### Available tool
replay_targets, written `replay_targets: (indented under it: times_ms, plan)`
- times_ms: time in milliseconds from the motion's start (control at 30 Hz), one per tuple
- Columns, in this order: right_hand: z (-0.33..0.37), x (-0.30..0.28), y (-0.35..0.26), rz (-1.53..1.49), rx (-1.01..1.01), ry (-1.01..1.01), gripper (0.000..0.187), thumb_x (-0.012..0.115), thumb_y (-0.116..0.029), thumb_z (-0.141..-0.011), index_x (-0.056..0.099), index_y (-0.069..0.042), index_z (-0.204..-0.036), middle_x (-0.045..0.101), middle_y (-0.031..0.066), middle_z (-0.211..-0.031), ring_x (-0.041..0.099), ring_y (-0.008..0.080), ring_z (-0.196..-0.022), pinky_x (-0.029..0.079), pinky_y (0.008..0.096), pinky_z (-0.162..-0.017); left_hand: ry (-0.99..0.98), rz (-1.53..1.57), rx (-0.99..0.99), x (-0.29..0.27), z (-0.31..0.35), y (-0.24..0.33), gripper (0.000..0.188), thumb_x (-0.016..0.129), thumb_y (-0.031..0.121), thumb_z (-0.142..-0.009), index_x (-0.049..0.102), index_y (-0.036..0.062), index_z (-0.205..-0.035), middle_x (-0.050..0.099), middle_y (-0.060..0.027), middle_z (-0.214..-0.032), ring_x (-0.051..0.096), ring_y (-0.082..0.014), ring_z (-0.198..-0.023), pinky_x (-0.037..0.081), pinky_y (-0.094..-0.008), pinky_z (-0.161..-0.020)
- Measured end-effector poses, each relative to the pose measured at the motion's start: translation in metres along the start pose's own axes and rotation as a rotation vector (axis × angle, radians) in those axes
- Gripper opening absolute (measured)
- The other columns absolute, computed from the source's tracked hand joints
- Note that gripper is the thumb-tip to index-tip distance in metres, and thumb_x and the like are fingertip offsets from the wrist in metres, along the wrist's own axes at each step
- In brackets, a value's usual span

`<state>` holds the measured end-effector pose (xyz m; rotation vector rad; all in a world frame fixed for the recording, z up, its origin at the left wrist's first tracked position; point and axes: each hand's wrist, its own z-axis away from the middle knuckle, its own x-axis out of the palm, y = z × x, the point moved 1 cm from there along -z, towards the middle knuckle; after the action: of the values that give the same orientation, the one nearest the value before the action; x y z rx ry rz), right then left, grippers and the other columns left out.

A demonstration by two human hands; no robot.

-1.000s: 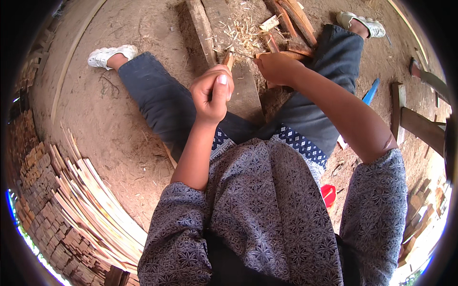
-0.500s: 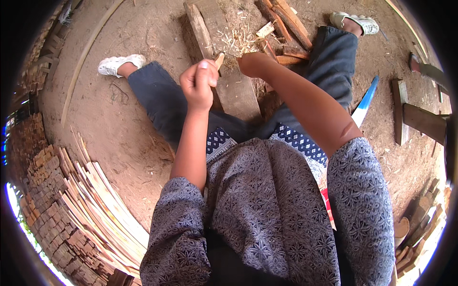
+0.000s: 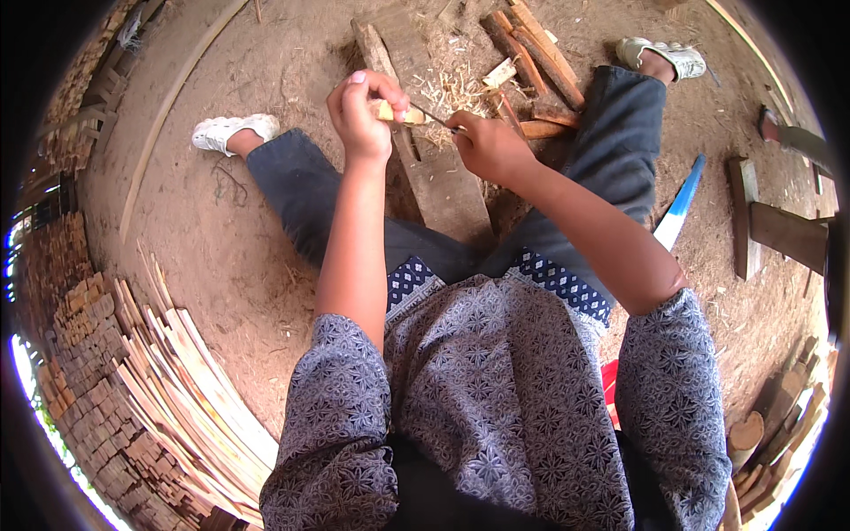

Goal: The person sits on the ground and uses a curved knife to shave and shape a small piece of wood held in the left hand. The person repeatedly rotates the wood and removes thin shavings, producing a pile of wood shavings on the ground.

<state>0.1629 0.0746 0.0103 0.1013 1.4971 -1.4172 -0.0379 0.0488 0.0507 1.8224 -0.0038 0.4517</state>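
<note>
My left hand (image 3: 361, 124) is closed around a short piece of pale wood (image 3: 414, 116), whose carved end sticks out to the right past my fingers. In my closed right hand (image 3: 492, 150) is what looks like a thin dark-bladed knife (image 3: 434, 117). Its handle is mostly hidden in my fist. The blade points up and left toward the pale wood; whether it touches cannot be told. Below my hands, between my legs, lies a flat wooden board (image 3: 450, 190). Curled wood shavings (image 3: 452, 84) are heaped just beyond it.
Reddish wood pieces (image 3: 540, 62) lie beyond my right hand. A saw with a blue and white blade (image 3: 680, 199) rests beside my right leg. Long pale strips (image 3: 190, 363) and stacked small blocks (image 3: 106, 416) fill the left side. A wooden frame (image 3: 784, 232) stands at right, near another person's foot (image 3: 768, 122).
My left hand has turned and lifted slightly away, bringing the pale wood sideways. My right hand has shifted right and toward me, so the dark blade now shows. The view has tilted slightly.
</note>
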Motion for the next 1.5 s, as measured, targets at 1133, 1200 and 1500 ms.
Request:
replay_targets:
  times_ms: [1133,1200,1500]
  plan:
    - [0.004,0.005,0.002,-0.229,0.124,0.013,0.031,0.056,-0.029,-0.106,0.060,-0.010,-0.130,0.070,0.0234,-0.089,0.070,0.0411,-0.085,0.053,0.0478,-0.080,0.125,0.022,0.176,0.004,0.026,0.000,0.026,0.049,0.014,-0.100,0.049,0.0037,-0.077,0.053,-0.0100,-0.069,0.049,-0.0181,-0.058,0.048,-0.0373,-0.062]
    - [0.007,0.011,0.000,-0.188,0.069,-0.031,0.029,0.055,-0.028,-0.106,0.059,-0.009,-0.128,0.071,0.0242,-0.090,0.071,0.0419,-0.086,0.053,0.0489,-0.080,0.119,0.067,0.198,0.004,0.027,-0.002,0.023,0.050,0.010,-0.100,0.051,0.0025,-0.078,0.055,-0.0088,-0.068,0.051,-0.0152,-0.057,0.047,-0.0335,-0.060]
    - [-0.019,0.032,0.044,-0.092,0.140,-0.064,0.034,0.058,-0.032,-0.104,0.059,-0.009,-0.129,0.071,0.0258,-0.091,0.071,0.0428,-0.089,0.053,0.0503,-0.084,0.164,0.023,0.220,0.019,0.022,-0.002,0.021,0.047,0.008,-0.098,0.050,0.0030,-0.078,0.054,-0.0090,-0.067,0.049,-0.0165,-0.056,0.047,-0.0344,-0.059]
